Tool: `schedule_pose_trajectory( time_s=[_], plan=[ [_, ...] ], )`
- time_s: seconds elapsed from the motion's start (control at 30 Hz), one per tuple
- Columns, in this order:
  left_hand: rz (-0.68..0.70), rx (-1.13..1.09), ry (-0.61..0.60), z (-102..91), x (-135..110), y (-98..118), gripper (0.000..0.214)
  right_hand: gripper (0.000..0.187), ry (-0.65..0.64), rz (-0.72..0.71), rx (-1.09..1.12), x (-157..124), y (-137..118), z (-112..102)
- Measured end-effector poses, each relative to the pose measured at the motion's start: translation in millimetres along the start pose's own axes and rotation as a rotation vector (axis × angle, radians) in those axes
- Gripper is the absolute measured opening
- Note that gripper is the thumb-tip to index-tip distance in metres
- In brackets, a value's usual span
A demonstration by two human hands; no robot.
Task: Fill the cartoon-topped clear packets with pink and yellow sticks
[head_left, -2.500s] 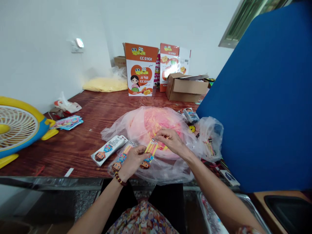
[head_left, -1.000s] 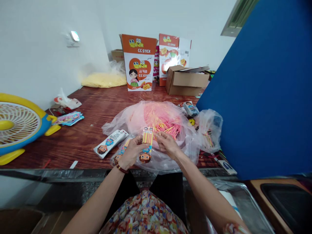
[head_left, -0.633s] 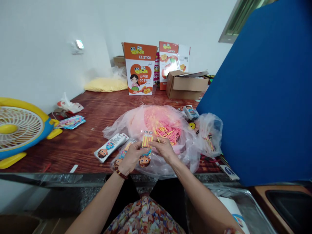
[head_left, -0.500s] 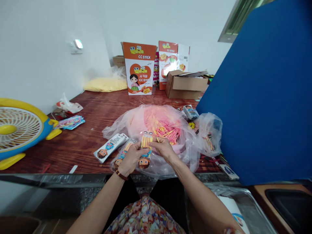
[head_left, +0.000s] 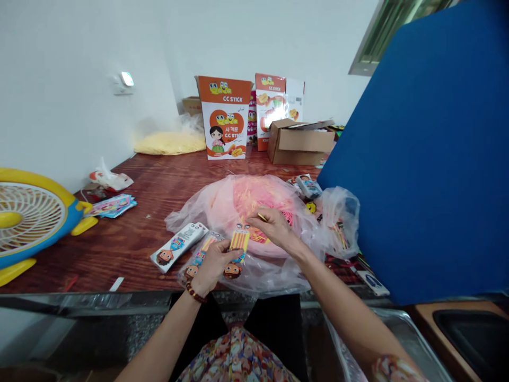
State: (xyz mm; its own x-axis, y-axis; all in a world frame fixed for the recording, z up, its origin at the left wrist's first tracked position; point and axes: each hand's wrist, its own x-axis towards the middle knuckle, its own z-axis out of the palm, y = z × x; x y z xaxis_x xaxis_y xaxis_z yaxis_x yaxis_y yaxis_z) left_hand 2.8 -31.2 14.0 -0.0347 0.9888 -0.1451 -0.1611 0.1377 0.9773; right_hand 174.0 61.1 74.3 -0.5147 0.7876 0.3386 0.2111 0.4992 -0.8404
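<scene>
My left hand [head_left: 218, 263] is closed on a small flat packet [head_left: 239, 240] with yellow and pink stripes and a cartoon figure at its lower end. The packet tilts over the front of a clear plastic bag [head_left: 264, 273]. Above the bag's mouth, my right hand [head_left: 272, 227] has its fingers pinched, and a short yellow stick [head_left: 262, 217] shows at them. Thin pink and yellow sticks [head_left: 260, 236] fill the bag, partly hidden under that hand. Left of my left hand lie a similar striped packet [head_left: 204, 249] and a stack of white cartoon packets [head_left: 178, 246].
A yellow and blue fan [head_left: 37, 212] stands at the left, near flat printed packs [head_left: 113, 206] and tissues [head_left: 111, 179]. Printed cartons [head_left: 225, 119] and an open brown box [head_left: 302, 146] line the back. A blue panel [head_left: 421, 159] borders the right, beside a small plastic bag [head_left: 340, 220].
My right hand has moved away from the striped packet, up and right over the loose sticks. My left hand still holds the packet, slightly lower and more tilted.
</scene>
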Motion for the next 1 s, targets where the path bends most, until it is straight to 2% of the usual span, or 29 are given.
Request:
schedule_pose_trajectory(
  time_s=[0.07,0.2,0.27,0.37,0.47,0.63,0.73,0.9,1.0],
  plan=[
    [-0.004,0.016,-0.009,-1.0,0,-2,0.027,0.027,-0.094,0.006,-0.109,9,-3,-5],
    [-0.004,0.071,-0.044,-3.6,1,-3,0.027,0.037,-0.257,0.130,-0.241,22,-7,-13],
    [-0.007,0.103,-0.067,-4.3,1,-3,0.026,0.031,-0.360,0.154,-0.320,26,-13,-18],
    [-0.032,0.114,-0.095,-4.6,2,-1,0.027,0.009,-0.518,0.123,-0.399,32,-23,-23],
    [-0.046,0.114,-0.111,-5.0,3,-2,0.027,0.012,-0.600,0.092,-0.454,35,-29,-25],
    [-0.009,0.158,-0.123,-4.5,5,-4,0.021,0.012,-0.668,0.156,-0.498,33,-28,-24],
    [0.016,0.210,-0.118,-3.1,5,-3,0.021,0.015,-0.670,0.194,-0.628,30,-30,-24],
    [0.024,0.264,-0.104,-2.7,4,2,0.025,0.008,-0.685,0.121,-0.585,29,-34,-26],
    [0.053,0.300,-0.105,-2.1,4,4,0.025,0.008,-0.653,0.117,-0.722,29,-33,-25]
  ],
)
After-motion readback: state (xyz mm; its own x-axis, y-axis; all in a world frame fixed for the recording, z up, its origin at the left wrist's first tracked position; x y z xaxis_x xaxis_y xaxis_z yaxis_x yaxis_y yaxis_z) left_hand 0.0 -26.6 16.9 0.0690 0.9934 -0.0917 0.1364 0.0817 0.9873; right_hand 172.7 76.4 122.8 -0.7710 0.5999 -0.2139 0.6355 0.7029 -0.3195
